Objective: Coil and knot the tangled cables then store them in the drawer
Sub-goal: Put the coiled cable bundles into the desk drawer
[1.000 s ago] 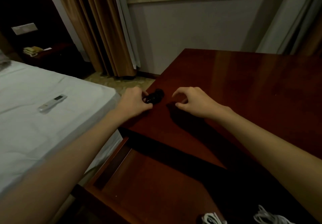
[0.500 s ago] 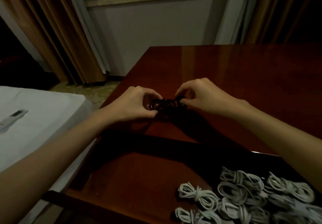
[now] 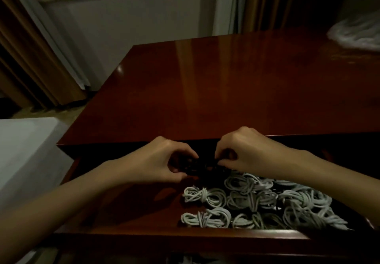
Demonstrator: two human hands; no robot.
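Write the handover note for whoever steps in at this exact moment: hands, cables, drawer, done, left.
Left hand and right hand each pinch one end of the small black coiled cable, held over the open dark-red wooden drawer.
Done: many knotted white cable bundles lie in the drawer's right half.
Left: put the black cable in the drawer; whether its knot is finished cannot be told. A blurred pale heap sits at the far right of the glossy desk top.

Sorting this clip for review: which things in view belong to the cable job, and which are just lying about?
Job: black cable, pinched by left hand and right hand; open drawer; knotted white cables; white tangle.
Lying about: desk top, bed, curtains.
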